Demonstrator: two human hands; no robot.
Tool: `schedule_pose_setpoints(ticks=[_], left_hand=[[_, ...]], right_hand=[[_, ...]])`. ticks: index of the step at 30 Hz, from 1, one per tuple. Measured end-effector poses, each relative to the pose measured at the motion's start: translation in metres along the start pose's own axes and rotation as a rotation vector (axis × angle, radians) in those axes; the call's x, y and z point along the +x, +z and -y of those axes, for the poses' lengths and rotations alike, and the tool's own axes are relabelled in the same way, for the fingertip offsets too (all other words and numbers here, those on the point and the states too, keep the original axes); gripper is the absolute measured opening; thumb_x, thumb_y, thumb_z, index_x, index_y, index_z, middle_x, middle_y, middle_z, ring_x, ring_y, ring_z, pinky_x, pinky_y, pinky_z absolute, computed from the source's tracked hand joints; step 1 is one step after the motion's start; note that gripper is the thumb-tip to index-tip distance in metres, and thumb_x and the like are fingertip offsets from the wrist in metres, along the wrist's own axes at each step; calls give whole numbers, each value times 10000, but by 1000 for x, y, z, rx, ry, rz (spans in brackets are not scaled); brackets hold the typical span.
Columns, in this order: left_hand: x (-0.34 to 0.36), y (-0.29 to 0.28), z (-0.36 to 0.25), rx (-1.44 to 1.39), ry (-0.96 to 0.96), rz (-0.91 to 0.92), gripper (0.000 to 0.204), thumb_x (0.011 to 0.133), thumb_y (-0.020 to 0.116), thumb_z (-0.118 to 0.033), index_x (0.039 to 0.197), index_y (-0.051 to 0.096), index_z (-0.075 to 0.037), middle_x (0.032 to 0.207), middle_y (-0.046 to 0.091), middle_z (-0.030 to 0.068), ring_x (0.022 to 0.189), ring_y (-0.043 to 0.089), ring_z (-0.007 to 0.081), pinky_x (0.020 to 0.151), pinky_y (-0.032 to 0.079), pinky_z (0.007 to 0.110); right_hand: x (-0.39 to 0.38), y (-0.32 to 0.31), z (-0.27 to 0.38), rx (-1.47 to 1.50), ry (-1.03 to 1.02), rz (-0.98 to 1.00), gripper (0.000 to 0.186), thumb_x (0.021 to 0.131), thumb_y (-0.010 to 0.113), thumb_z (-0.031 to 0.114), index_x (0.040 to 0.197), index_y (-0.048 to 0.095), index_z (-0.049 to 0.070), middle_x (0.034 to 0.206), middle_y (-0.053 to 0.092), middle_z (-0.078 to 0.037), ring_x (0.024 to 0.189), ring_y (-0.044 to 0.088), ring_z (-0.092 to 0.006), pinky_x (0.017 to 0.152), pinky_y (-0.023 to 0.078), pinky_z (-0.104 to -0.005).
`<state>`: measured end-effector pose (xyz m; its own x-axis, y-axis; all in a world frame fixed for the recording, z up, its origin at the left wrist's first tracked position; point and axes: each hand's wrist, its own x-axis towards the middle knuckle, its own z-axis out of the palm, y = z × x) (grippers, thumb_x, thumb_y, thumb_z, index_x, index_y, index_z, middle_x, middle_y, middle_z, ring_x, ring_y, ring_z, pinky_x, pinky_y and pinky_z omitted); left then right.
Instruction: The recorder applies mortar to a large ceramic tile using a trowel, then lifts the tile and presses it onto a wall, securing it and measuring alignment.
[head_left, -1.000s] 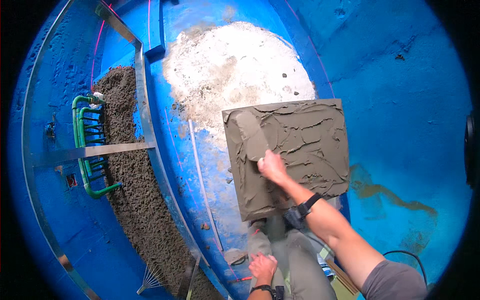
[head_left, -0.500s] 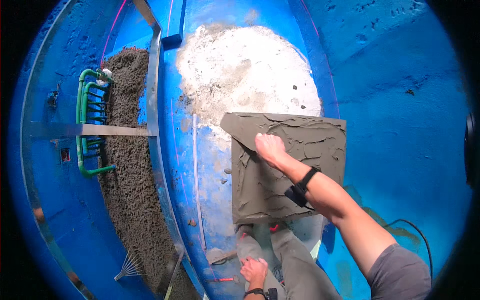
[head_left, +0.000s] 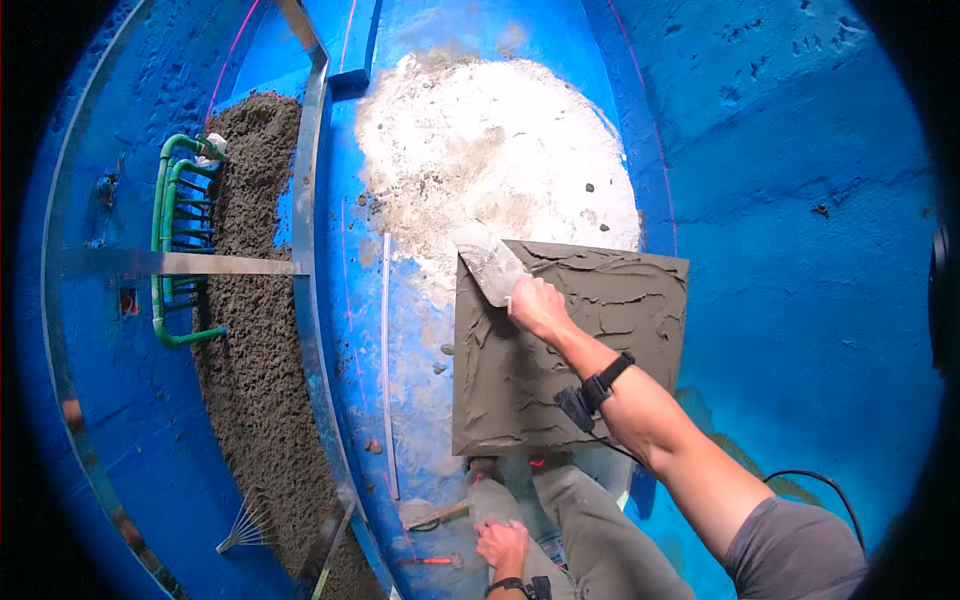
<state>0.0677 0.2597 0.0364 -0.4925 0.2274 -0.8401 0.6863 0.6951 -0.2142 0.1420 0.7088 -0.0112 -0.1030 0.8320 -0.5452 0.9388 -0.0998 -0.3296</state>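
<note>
A square tile [head_left: 600, 330], its face coated with ridged grey mortar, stands or lies in front of my legs. My right hand [head_left: 538, 305] is closed around a trowel; its handle is hidden in my fist. The flat, pale blade of the trowel [head_left: 490, 262] reaches over the tile's far left corner. Part of that blade shows bare metal with a greyish smear. My left hand [head_left: 502, 547] rests on my left leg near the knee, holding nothing, its fingers partly apart.
White powder [head_left: 520, 140] covers the blue floor beyond the tile. On the left, a metal frame [head_left: 313, 190] stands beside rough dark mortar [head_left: 250, 380] and green pipes [head_left: 160, 240]. A long pale strip [head_left: 389, 370], a wire whisk-like tool [head_left: 243, 525] and a red-handled tool [head_left: 432, 561] lie about.
The trowel blade has turned from mortar-covered to pale side up, over the corner. My right hand has shifted slightly; my left hand stays on my leg.
</note>
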Motion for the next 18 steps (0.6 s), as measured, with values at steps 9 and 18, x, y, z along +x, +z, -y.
schedule_pose_setpoints(ticks=[9, 18], left_hand=[[2, 9, 0, -6, 29, -95, 536, 825, 636, -405, 1173, 618, 3, 1245, 585, 228, 1041, 656, 400, 909, 506, 501], [9, -13, -19, 85, 36, -7, 549, 852, 601, -425, 1205, 627, -4, 1271, 574, 228, 1125, 623, 403, 959, 492, 491]], right_hand=[[16, -18, -77, 69, 162, -258, 257, 835, 561, 177, 915, 699, -25, 901, 696, -295, 881, 693, -469, 775, 574, -533], [-73, -8, -41, -83, -6, -99, 156, 882, 531, 112, 875, 639, 0, 809, 722, -220, 741, 737, -345, 627, 594, -451]])
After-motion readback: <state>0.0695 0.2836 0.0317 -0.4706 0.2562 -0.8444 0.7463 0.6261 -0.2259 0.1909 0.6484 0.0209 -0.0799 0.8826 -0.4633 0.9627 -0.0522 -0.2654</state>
